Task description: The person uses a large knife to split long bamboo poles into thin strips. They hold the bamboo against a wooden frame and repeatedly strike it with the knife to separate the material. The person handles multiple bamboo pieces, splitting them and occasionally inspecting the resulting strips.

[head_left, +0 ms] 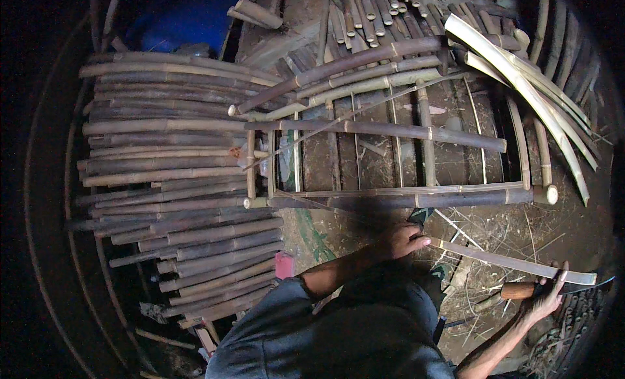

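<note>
A long, flat split-bamboo strip (495,257) slants down to the right across my front. Its left end is pinched in my left hand (400,241), with the thumb along the strip. My right hand (549,302) is closed at the strip's other end, fingers reaching up over it. A tool with a brown wooden handle (517,290) sits crosswise at my right hand; a thin bluish edge shows past the strip's right end. Whether the right hand also grips this tool is hard to tell. Beyond the strip lies a bamboo frame (426,200) with crossbars and a loose pole (390,129) over it.
Many bamboo poles (176,127) lie in a row on the left. Cut bamboo lengths (377,17) are piled at the back. Pale split strips (527,86) lean over the frame's far right. Shavings litter the floor (501,229). A pink block (284,265) sits near my left elbow.
</note>
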`<state>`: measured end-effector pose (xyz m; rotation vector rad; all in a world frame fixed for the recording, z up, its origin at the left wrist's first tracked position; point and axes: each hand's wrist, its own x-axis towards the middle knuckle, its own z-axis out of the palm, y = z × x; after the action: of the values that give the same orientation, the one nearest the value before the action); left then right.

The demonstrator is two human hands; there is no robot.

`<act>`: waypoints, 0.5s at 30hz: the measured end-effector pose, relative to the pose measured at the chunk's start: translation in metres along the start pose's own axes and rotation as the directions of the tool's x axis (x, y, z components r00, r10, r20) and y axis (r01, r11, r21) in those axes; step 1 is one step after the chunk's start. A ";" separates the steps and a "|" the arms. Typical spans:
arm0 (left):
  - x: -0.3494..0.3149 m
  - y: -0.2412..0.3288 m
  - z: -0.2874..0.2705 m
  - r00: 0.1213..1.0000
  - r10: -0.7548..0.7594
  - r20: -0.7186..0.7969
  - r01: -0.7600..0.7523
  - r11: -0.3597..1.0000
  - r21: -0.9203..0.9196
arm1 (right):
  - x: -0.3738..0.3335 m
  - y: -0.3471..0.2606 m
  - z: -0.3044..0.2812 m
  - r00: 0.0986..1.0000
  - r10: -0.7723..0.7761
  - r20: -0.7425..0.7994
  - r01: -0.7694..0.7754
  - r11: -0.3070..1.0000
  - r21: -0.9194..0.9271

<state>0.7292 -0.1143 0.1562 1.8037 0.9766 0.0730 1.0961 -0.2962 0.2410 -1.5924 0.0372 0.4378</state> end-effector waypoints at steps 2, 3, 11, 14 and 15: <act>-0.003 0.009 -0.008 0.999 -0.012 0.040 0.011 1.000 0.029 | 0.008 0.005 -0.008 0.999 0.002 -0.052 -0.002 1.000 0.011; -0.003 0.015 -0.014 0.998 -0.016 0.062 0.013 0.999 0.046 | 0.010 0.006 -0.009 0.997 0.002 -0.081 -0.001 1.000 0.019; -0.014 0.034 -0.015 0.998 0.056 0.007 -0.056 0.987 0.151 | -0.004 -0.017 -0.004 0.988 -0.060 -0.140 0.058 0.998 -0.019; -0.014 0.036 -0.015 0.999 0.047 0.010 -0.048 0.988 0.145 | -0.007 -0.019 -0.004 0.989 -0.051 -0.141 0.054 0.998 0.016; -0.016 0.036 -0.015 0.999 0.037 0.018 -0.039 0.990 0.137 | -0.010 -0.022 -0.002 0.987 -0.055 -0.151 0.060 0.998 0.031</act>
<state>0.7331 -0.1182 0.1980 1.9463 0.9563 0.0153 1.0933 -0.2988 0.2650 -1.5854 0.1131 0.2702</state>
